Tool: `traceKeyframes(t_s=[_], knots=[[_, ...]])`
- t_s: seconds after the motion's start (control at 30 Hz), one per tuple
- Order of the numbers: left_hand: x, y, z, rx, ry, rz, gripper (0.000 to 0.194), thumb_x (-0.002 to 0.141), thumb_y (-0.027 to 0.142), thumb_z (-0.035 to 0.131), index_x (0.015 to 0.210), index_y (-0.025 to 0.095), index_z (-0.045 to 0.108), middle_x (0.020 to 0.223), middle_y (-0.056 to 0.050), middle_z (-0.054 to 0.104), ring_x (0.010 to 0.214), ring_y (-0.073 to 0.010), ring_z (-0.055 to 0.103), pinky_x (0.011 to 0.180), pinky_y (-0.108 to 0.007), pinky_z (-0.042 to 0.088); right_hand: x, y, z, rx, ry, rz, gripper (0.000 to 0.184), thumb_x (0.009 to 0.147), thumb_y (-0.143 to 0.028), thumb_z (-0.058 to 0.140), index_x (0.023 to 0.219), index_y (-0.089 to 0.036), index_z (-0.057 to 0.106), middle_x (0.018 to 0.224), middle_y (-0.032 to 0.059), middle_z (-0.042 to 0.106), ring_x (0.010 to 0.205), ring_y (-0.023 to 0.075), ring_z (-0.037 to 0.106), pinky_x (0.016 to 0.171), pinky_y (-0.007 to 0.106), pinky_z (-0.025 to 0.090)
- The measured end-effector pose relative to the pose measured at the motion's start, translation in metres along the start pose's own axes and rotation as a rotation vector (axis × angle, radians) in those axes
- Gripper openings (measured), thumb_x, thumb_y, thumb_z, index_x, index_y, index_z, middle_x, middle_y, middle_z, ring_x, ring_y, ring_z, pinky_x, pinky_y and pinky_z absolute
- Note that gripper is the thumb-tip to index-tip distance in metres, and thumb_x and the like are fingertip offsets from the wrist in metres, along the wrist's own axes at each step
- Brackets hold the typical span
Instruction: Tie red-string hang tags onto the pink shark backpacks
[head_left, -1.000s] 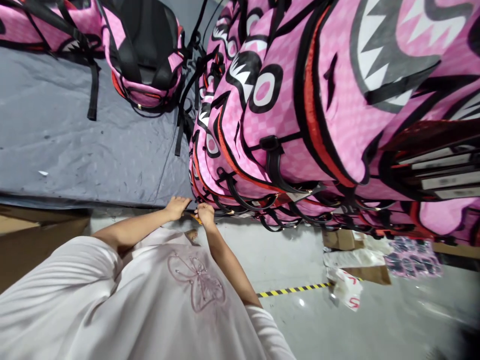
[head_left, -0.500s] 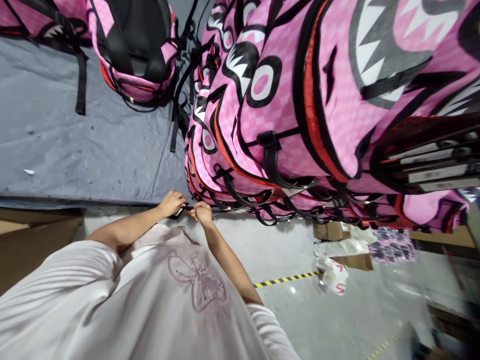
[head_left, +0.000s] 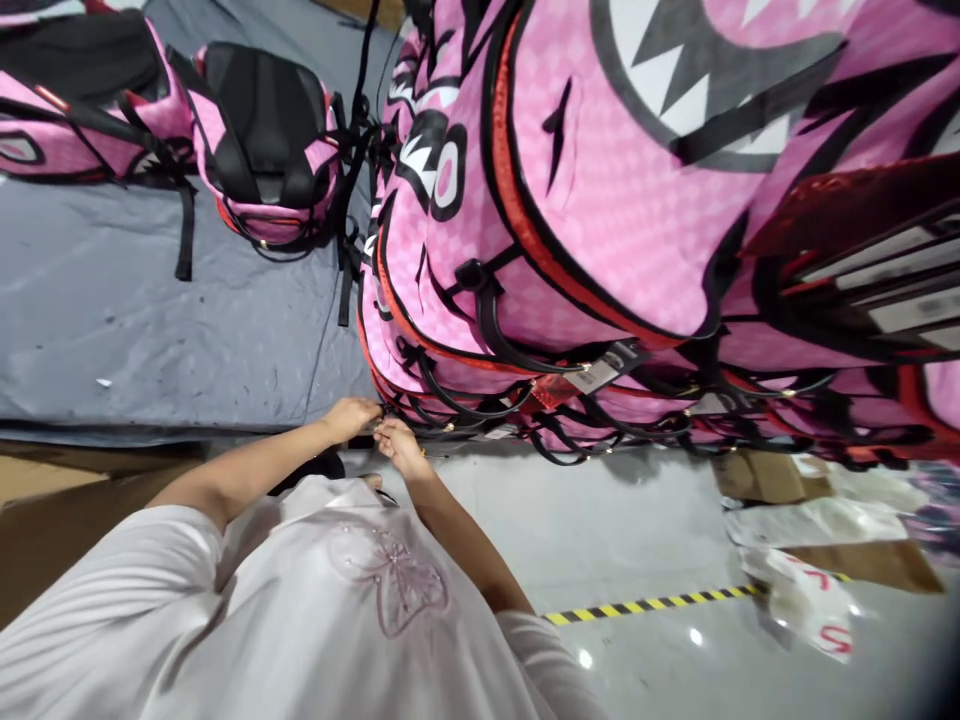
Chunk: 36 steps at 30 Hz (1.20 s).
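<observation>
My left hand (head_left: 352, 418) is closed in a pinch at the front edge of the covered table, beside the lowest corner of the stacked bags. Just to its right, my right hand (head_left: 399, 445) is also closed, fingertips pressed together and almost touching the left ones. A small dark piece shows between the two hands, too small to name. Right above them rises the pile of pink duffel bags (head_left: 450, 330), checked, with red zip edges, shark-mouth prints and black handles. A card tag (head_left: 604, 368) hangs from one handle.
Two pink backpacks with black padding, one at the far left (head_left: 90, 90) and one in the middle (head_left: 262, 130), lie on the grey-covered table (head_left: 187, 340). Cardboard (head_left: 60, 520) stands at the lower left. Plastic bags (head_left: 810, 600) lie on the floor by a yellow-black stripe (head_left: 652, 605).
My view has shifted, so the bags look larger and the backpacks sit lower. Both hands have drawn closer together; the dark and orange bits seen in them before are mostly hidden.
</observation>
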<state>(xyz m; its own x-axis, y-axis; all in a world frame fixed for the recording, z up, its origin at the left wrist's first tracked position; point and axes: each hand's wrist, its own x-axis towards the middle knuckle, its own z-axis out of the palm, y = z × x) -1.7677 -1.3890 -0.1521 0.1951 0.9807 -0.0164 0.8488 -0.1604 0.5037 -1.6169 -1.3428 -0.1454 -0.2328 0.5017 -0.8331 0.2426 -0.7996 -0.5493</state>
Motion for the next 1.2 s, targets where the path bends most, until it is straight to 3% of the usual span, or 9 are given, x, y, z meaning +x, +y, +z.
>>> traceKeyframes(t_s=[0.07,0.2,0.33,0.6,0.83,1.0,1.2], knots=[[0.003,-0.001,-0.002,-0.050,-0.044,-0.034,0.020,0.094,0.026,0.048,0.097,0.019,0.066,0.092,-0.005,0.068,0.085,-0.0157,0.061,0.072,-0.025,0.042,0.002,0.002,-0.002,0.046,-0.007,0.021,0.019,0.072,-0.009,0.066,0.081,-0.019,0.053,0.065,-0.0037,0.061,0.051,0.0068,0.057,0.043,0.015,0.037],[0.004,-0.015,-0.007,0.011,-0.009,-0.071,0.025,0.095,0.035,0.047,0.099,0.020,0.066,0.105,-0.008,0.065,0.095,-0.0185,0.061,0.071,-0.025,0.044,0.005,0.008,-0.002,0.150,0.005,0.010,0.016,0.071,-0.013,0.072,0.076,-0.017,0.058,0.059,-0.0051,0.057,0.045,0.0038,0.049,0.039,0.014,0.031],[0.010,-0.032,-0.013,0.053,-0.077,-0.046,0.027,0.095,0.034,0.045,0.102,0.018,0.066,0.099,-0.011,0.065,0.087,-0.0200,0.063,0.070,-0.027,0.045,0.008,0.012,0.010,0.257,0.017,-0.031,0.019,0.070,-0.017,0.076,0.076,-0.017,0.058,0.059,-0.0057,0.057,0.045,0.0035,0.048,0.041,0.015,0.036],[0.031,-0.050,-0.027,-0.108,-0.281,0.210,0.024,0.090,0.018,0.048,0.103,0.019,0.068,0.100,-0.007,0.071,0.090,-0.0161,0.066,0.081,-0.025,0.049,0.007,0.012,0.015,0.383,0.083,-0.075,0.019,0.071,-0.017,0.076,0.071,-0.015,0.058,0.054,-0.0024,0.059,0.044,0.0060,0.051,0.040,0.015,0.040],[0.027,-0.051,-0.028,-0.174,-0.267,0.306,0.025,0.091,0.025,0.048,0.098,0.019,0.071,0.106,-0.008,0.068,0.091,-0.0164,0.065,0.081,-0.027,0.050,-0.002,0.010,0.021,0.458,0.096,-0.126,0.016,0.071,-0.016,0.076,0.073,-0.015,0.060,0.061,-0.0005,0.062,0.051,0.0075,0.055,0.045,0.016,0.042],[0.031,-0.045,-0.025,-0.353,-0.287,0.173,0.025,0.091,0.025,0.049,0.099,0.020,0.071,0.101,-0.005,0.072,0.090,-0.0159,0.065,0.087,-0.027,0.048,0.001,0.010,0.031,0.490,0.192,-0.169,0.016,0.072,-0.019,0.074,0.077,-0.017,0.060,0.058,-0.0037,0.057,0.048,0.0058,0.050,0.043,0.015,0.036],[0.030,-0.043,-0.018,-0.347,-0.299,-0.008,0.024,0.087,0.026,0.053,0.098,0.020,0.074,0.101,-0.007,0.073,0.092,-0.0202,0.065,0.083,-0.029,0.048,0.011,0.006,0.046,0.526,0.306,-0.226,0.017,0.073,-0.026,0.071,0.075,-0.018,0.056,0.051,-0.0067,0.049,0.044,0.0053,0.042,0.041,0.016,0.028]])
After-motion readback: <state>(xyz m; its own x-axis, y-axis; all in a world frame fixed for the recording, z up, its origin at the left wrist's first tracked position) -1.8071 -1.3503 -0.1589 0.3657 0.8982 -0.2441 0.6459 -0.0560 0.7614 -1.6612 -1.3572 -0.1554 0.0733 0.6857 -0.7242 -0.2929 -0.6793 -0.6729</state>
